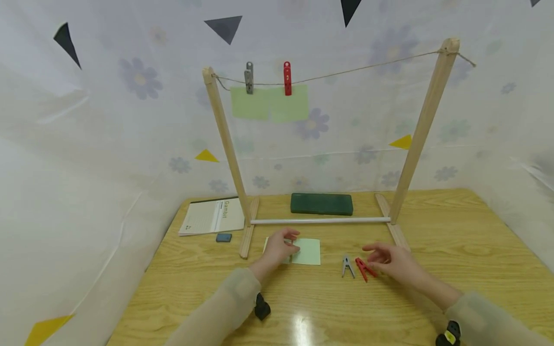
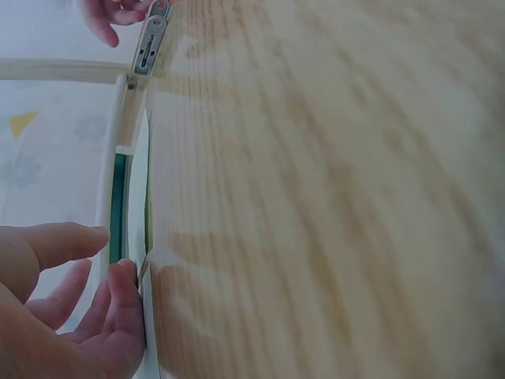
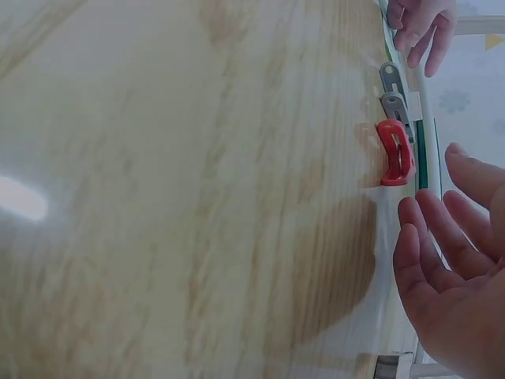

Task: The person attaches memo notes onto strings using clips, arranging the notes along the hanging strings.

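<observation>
Two pale green paper sheets lie side by side on the table, the right sheet [image 1: 308,252] in plain sight and the left one mostly under my left hand [image 1: 280,246]. In the left wrist view its thumb stands apart from the fingers [image 2: 122,296], which are right at the paper's edge. My right hand [image 1: 396,262] hovers with loosely bent fingers beside a red clothespin [image 1: 363,269]; a grey clothespin [image 1: 346,266] lies just left of that. Above, a grey clothespin [image 1: 249,79] and a red clothespin [image 1: 287,79] hold two green sheets [image 1: 289,106] on a string [image 1: 368,67].
Wooden posts [image 1: 426,125] on flat feet carry the string, with a white rod [image 1: 320,221] between them low down. Behind it lies a dark green case [image 1: 321,204]. A notebook [image 1: 213,216] and a small blue block [image 1: 223,238] are at the left.
</observation>
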### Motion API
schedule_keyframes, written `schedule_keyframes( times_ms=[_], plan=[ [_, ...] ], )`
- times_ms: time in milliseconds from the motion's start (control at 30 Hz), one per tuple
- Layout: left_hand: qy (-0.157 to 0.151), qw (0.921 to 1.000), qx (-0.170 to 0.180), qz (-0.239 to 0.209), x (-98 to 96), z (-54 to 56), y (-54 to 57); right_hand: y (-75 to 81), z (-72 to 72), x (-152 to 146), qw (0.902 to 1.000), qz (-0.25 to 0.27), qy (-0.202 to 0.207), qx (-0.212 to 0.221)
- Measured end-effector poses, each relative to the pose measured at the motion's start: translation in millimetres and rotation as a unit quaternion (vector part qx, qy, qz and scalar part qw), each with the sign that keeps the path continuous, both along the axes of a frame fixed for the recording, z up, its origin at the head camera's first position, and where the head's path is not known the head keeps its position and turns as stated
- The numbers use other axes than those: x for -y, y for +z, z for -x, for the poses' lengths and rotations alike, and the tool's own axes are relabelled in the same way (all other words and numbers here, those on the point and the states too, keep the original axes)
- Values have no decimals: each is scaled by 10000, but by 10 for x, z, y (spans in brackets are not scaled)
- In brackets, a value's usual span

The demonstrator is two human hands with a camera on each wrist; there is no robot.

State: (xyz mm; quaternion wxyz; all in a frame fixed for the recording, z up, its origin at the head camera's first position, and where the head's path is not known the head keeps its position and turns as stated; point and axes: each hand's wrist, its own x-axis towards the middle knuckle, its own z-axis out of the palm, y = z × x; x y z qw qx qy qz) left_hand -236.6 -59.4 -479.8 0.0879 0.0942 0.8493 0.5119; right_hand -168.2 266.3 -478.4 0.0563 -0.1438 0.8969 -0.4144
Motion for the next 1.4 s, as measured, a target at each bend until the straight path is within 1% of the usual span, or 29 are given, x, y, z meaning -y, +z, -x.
schedule_keyframes(
  times_ms=[67,267,433,633,800,967,1167,1400],
  plan=[
    [-16,10000,-46,61,-6,8,-7,-6,-6,-7,10000,14,-13,42],
    [-4,9997,-101,237,-19,32,-27,-18,-31,-4,9998,142,134,99],
    [-14,9995,-124,302,-25,37,-33,-45,-35,-15,9995,189,235,55],
    [-103,9991,-140,391,-22,54,-53,-110,-21,-43,9988,280,406,1],
    [-197,9983,-161,522,-19,64,-62,-157,-17,-48,9985,332,434,7],
    [-274,9979,-137,576,-15,61,-51,-196,-23,-37,9977,437,499,-118],
    [-303,9981,-69,530,-6,70,-46,-186,-47,5,9967,450,596,-312],
    [-324,9978,-76,581,0,86,-56,-227,-54,15,9962,404,571,-521]
  ],
)
